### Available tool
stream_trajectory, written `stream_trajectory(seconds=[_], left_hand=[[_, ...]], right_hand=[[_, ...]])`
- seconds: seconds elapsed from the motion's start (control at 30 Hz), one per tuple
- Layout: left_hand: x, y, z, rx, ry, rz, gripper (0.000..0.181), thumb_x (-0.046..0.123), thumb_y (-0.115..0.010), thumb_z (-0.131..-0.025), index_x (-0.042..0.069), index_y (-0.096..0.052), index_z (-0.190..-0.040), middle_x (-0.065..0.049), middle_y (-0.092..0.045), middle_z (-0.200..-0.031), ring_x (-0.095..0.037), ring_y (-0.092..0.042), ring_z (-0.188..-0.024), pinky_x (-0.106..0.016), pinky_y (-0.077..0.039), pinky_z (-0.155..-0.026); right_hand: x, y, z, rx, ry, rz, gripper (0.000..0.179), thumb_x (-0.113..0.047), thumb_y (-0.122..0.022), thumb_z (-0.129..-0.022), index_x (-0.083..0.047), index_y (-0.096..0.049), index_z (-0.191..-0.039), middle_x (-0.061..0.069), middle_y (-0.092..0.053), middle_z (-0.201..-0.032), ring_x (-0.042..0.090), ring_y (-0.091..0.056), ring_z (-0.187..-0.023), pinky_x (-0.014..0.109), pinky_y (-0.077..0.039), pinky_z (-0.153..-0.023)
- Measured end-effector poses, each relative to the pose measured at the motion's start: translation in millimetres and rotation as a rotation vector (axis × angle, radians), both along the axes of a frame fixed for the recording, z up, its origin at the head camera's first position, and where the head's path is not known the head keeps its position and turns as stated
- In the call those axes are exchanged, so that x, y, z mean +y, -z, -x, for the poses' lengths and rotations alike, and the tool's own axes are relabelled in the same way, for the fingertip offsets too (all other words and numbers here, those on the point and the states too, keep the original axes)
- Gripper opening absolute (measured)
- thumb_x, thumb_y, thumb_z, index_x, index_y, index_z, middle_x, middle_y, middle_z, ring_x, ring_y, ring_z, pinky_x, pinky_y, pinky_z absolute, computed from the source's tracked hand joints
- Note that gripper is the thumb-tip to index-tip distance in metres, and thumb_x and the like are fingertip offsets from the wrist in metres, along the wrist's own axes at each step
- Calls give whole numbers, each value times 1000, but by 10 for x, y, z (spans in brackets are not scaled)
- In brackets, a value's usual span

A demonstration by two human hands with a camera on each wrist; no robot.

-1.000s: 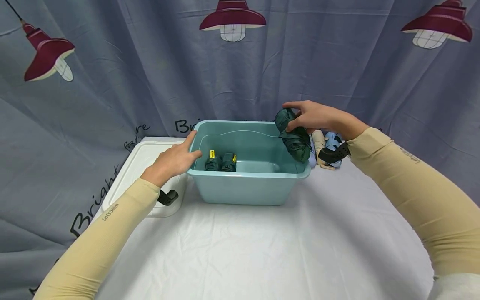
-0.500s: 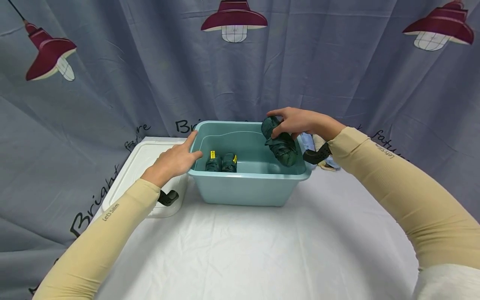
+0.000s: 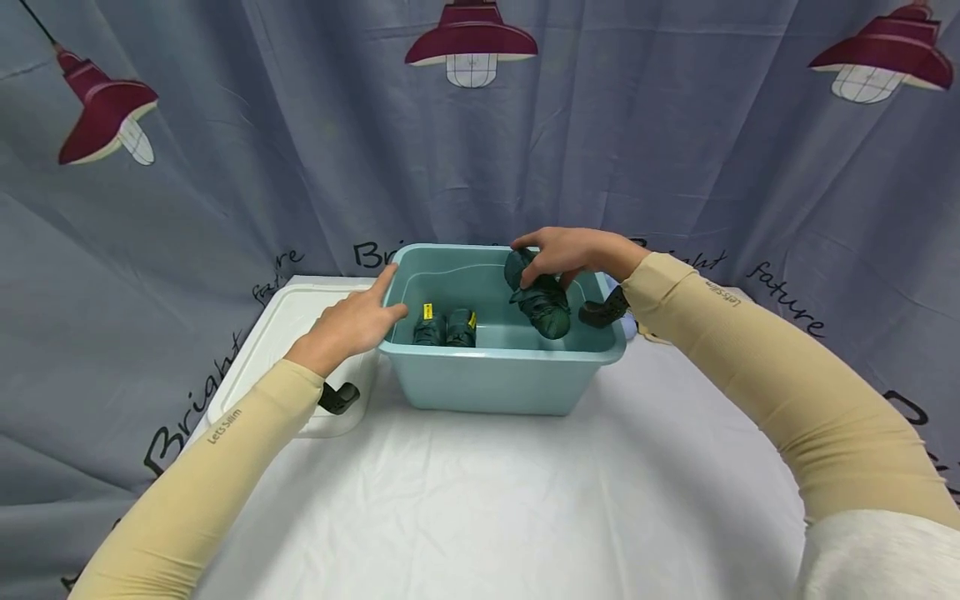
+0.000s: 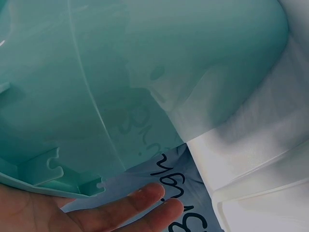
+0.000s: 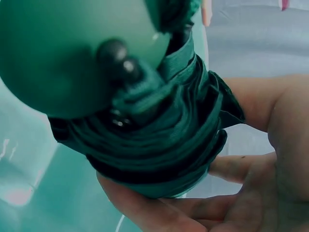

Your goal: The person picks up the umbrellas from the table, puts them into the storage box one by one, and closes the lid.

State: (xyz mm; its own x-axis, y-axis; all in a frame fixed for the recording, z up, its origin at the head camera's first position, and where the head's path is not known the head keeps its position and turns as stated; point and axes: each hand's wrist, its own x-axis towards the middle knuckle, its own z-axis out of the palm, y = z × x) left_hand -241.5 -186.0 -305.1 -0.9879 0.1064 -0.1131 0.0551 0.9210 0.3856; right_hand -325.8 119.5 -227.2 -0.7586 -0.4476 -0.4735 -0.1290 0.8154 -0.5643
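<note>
A light teal plastic tub [image 3: 495, 379] stands on the table. My right hand [image 3: 570, 250] grips a folded dark green umbrella [image 3: 546, 310] inside the right half of its opening. Up close in the right wrist view, the fingers wrap the umbrella's gathered fabric [image 5: 159, 154], and its smooth round end faces the camera. A second dark green lobe [image 3: 516, 267] shows under the hand; whether it is separate, I cannot tell. My left hand [image 3: 348, 323] rests on the tub's left rim, its fingers extended outside the wall. Two dark green bundles [image 3: 446, 330] with yellow tags sit at the tub's left.
A white lid [image 3: 273, 354] lies flat on the table to the left of the tub. Light blue and beige bundles [image 3: 632, 325] peek out behind its right side, mostly hidden by my right arm. A grey-blue printed curtain [image 3: 637, 125] hangs close behind.
My right hand has carried the umbrella leftward and lower, from the tub's right edge into its opening. The left hand has stayed at the rim.
</note>
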Motion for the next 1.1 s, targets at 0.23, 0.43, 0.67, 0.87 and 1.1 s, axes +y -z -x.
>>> stream_trajectory(seconds=[0.23,0.43,0.67,0.87,1.1], left_hand=[[7,-6,-5,-4,-4,-1,70,57,-33,-89,48,12,-142,-6,-48,-136,-28,-54,-107,-54,-41,-76],[11,-7,4,16,-9,13,70,57,-33,-89,47,12,-142,-8,-48,-136,-29,-57,-98,-54,-41,-76],[-1,12,-19,0,-14,8,71,57,-33,-90,45,12,-143,-10,-43,-141,-34,-57,-102,-59,-39,-82],[16,21,-17,8,-9,6,71,57,-34,-90,45,11,-143,-10,-47,-137,-32,-59,-95,-57,-40,-79],[8,20,9,1,-16,12,71,57,-33,-89,46,12,-143,-8,-58,-116,-25,-56,-69,-42,-41,-60]], right_hand=[[-122,86,16,-24,-5,-38,79,-25,-66,-83,-22,-21,-148,6,-20,-149,23,-45,-118,37,-53,-74],[-219,200,80,-47,-22,-73,85,-29,-69,-80,-20,-20,-148,7,-23,-147,24,-49,-114,36,-53,-74],[-335,383,164,-87,-64,-137,82,-28,-66,-83,-20,-19,-149,10,-22,-149,28,-55,-109,37,-54,-74],[-412,457,170,-109,-70,-167,80,-26,-65,-83,-19,-20,-149,12,-30,-146,32,-56,-107,37,-54,-72],[-522,556,204,-129,-95,-199,80,-25,-63,-85,-16,-16,-149,14,-30,-146,34,-54,-109,41,-53,-75]])
